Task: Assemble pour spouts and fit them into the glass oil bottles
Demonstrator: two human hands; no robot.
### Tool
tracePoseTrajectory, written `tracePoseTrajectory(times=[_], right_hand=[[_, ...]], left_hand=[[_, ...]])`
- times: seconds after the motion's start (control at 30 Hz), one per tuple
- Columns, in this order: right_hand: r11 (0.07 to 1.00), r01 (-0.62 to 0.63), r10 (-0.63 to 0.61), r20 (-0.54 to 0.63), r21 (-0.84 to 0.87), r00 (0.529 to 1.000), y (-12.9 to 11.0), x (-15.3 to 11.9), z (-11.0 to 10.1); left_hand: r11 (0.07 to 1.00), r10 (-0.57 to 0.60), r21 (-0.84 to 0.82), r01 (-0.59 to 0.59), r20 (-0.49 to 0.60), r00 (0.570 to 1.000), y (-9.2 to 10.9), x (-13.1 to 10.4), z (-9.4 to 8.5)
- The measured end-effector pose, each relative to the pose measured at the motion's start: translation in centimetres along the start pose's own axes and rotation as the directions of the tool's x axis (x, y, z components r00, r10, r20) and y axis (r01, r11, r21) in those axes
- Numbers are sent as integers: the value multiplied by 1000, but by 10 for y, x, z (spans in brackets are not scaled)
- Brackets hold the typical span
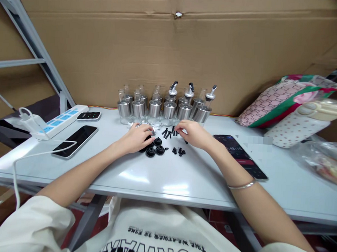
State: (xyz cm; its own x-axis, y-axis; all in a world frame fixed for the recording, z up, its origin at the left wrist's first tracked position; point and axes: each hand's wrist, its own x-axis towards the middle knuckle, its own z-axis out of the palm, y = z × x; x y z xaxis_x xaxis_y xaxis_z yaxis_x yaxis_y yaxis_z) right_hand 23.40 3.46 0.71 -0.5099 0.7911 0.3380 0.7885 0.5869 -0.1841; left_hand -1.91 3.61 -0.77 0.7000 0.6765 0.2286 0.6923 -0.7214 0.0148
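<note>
My left hand point(136, 138) rests over silvery spout parts point(156, 126) and beside round black stoppers point(151, 152), its fingers curled; what they hold, if anything, is hidden. My right hand point(190, 132) has its fingertips pinched at the short black tubes point(168, 134); the thing between them is too small to make out. Small black pieces point(181, 152) lie nearer the front. Behind both hands stand two rows of glass bottles with metal sleeves point(154, 108). Three at the right carry pouring spouts point(189, 90).
At the left are a power strip point(62, 121), a small device point(89, 116) and a dark phone point(76, 141). Another phone point(242, 157) lies under my right forearm. A dotted bottle point(299, 126), patterned bag point(272, 102) and plastic bag point(326, 160) are at the right.
</note>
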Motion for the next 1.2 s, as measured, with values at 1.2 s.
tracePoseTrajectory(times=[1.2], right_hand=[[996, 86, -86, 93, 4, 992, -30, 19, 43]], left_hand=[[1000, -17, 4, 17, -18, 1000, 2, 0, 5]])
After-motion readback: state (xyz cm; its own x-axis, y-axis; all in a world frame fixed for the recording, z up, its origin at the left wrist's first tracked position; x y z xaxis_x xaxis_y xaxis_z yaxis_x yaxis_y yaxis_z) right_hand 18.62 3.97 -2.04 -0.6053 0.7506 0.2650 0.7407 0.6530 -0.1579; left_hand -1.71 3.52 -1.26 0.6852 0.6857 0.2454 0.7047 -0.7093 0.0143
